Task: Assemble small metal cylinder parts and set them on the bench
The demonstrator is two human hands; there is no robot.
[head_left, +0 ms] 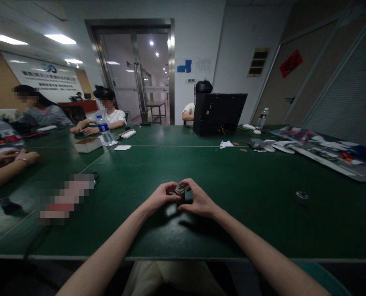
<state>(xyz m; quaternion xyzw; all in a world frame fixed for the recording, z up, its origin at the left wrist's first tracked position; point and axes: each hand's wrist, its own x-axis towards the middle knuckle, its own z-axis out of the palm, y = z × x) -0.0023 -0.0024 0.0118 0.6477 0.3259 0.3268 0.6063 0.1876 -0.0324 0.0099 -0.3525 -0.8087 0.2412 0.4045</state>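
In the head view, a small dark cylinder with a metallic ringed top (180, 190) stands upright between my two hands, at the middle of the table's near half. From the left, my left hand (162, 196) grips it, thumb and fingers closed on its side. My right hand (199, 200) curls round it from the right, with fingertips at its top and the thumb low by its base. Fingers cover part of the cylinder, and its exact kind cannot be made out. Off to the right lies a small round dark piece with a shiny rim (302, 196).
On the green table (247, 230) are a blurred-out item (68, 199) at left, an open box (88, 144), a water bottle (105, 130), a black case (219, 114) and a cluttered board (330, 152) at right. Several people sit around; another person's hands (22, 158) rest at far left.
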